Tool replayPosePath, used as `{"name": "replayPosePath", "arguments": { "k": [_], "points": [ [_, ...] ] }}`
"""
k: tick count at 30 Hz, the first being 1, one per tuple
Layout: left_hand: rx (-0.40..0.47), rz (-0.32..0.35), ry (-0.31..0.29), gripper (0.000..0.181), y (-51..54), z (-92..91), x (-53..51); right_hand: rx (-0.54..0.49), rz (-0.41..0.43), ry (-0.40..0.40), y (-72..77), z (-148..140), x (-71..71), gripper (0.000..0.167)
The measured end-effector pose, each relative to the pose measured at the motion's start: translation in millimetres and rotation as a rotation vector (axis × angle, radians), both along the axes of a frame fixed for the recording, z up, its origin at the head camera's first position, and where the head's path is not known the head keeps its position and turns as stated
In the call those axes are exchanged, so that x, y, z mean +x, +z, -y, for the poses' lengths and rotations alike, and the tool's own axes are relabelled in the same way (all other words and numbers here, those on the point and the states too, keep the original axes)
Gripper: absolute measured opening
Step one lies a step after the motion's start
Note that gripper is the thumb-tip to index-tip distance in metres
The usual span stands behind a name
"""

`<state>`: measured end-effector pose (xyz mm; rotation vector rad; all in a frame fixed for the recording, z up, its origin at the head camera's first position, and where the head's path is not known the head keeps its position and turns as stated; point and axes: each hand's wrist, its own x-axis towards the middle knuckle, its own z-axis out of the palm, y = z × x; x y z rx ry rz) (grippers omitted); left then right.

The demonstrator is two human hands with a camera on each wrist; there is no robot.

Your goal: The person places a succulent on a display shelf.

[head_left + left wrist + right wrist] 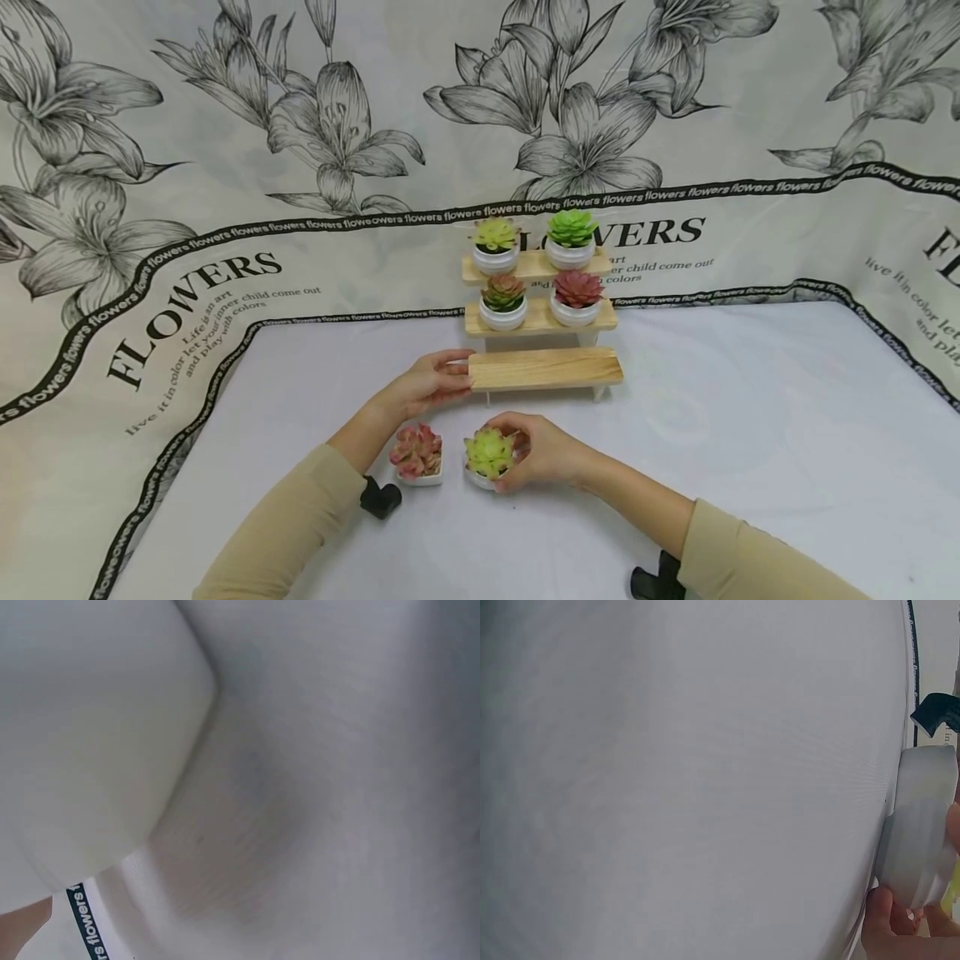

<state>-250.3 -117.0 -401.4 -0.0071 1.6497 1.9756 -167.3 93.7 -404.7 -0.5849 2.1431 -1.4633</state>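
Observation:
A tiered wooden stand bears potted succulents on its two upper shelves; its lowest shelf (546,369) holds nothing. My left hand (429,385) grips the left end of that shelf between fingers and thumb. In front of the stand, my right hand (536,454) pinches a yellow-green succulent (489,452) by its white pot. The right wrist view shows this white pot (919,825) from the side, fingers (881,915) on its rim. To its left, a pink succulent (417,452) stands in a white pot on the cloth, near my left forearm. A white pot wall (90,735) fills much of the left wrist view.
On the top shelf (532,265) are a yellow succulent (495,235) and a green one (572,228). The middle shelf (540,323) holds a green-red one (503,292) and a dark pink one (577,289). White cloth (750,417) covers the table; a flower-printed curtain (375,267) hangs behind.

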Motion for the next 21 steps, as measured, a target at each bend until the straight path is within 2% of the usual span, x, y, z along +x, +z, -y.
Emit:
{"name": "replayPosePath", "arguments": {
  "k": [10, 21],
  "points": [
    [0.010, 0.001, -0.002, 0.057, -1.4, -0.3, 1.1, -0.002, 0.027, -0.004, -1.1, -0.7, 2.0, 0.062],
    [0.013, -0.008, -0.007, 0.056, 0.5, -0.2, 1.0, 0.012, 0.013, -0.008, -1.4, -5.5, 1.2, 0.060]
  ]
}}
